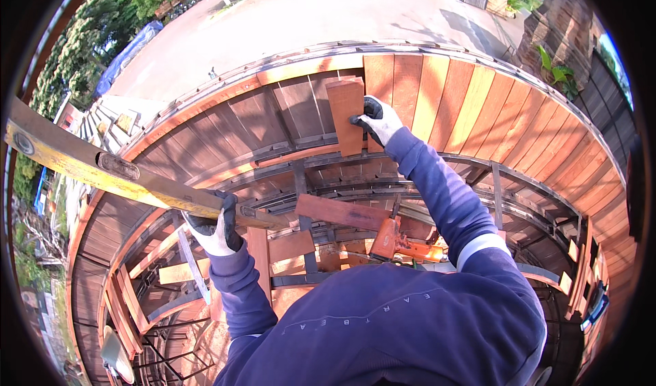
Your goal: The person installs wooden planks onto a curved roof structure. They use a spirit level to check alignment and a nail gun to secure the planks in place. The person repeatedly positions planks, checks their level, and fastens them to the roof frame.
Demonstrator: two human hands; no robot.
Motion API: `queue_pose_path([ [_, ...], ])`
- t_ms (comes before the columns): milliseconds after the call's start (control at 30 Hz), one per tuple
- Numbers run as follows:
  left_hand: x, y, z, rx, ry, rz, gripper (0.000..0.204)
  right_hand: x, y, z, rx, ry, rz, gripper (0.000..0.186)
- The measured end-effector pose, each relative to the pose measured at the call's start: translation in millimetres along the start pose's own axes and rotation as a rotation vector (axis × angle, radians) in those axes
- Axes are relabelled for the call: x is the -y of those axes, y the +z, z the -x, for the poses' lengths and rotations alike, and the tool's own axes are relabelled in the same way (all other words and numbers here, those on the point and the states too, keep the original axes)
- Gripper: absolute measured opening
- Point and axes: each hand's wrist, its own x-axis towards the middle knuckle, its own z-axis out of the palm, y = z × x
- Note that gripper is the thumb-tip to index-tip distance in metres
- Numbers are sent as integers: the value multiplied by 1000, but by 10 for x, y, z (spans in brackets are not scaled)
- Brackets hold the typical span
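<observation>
My left hand (217, 227), in a white glove with dark grey fingers, is closed around the lower end of a long yellow spirit level (130, 175). The level slants up past the left rim of the view. Farther ahead, my right hand (380, 121), gloved alike, grips the right edge of a short reddish-brown wooden board (346, 116). The board stands nearly upright against the curved wall, beside the end of a row of fitted boards (451, 102). Whether it touches the row I cannot tell.
Below my right arm, an orange power tool (387, 240) rests near a loose dark plank (342, 212). Curved metal framing (301, 181) rings me, with darker boards (225, 126) along the left wall. A metal strip (195, 262) leans beneath my left hand. Outside lies pale paving (307, 17).
</observation>
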Motion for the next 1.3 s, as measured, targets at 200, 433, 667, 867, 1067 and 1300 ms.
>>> queue_pose_path([
  [200,245,53,-3,78,-62,-11,29,-155,-167,-67,-135,-213,236,57],
  [433,525,461,-100,68,-179,35,41,674,-162,-139,-208,-342,1080,83],
  [667,680,1092,-345,271,-264,45,49,788,-327,-509,-255,-644,1616,75],
  [867,898,1392,-435,297,-238,112,44,831,-494,-690,-53,-458,1489,69],
  [1067,1436,1507,-573,259,-306,173,46,890,-558,-710,-18,-540,1317,61],
  [1300,1530,1911,-835,326,-300,218,46,871,-590,-782,-10,-472,1263,47],
])
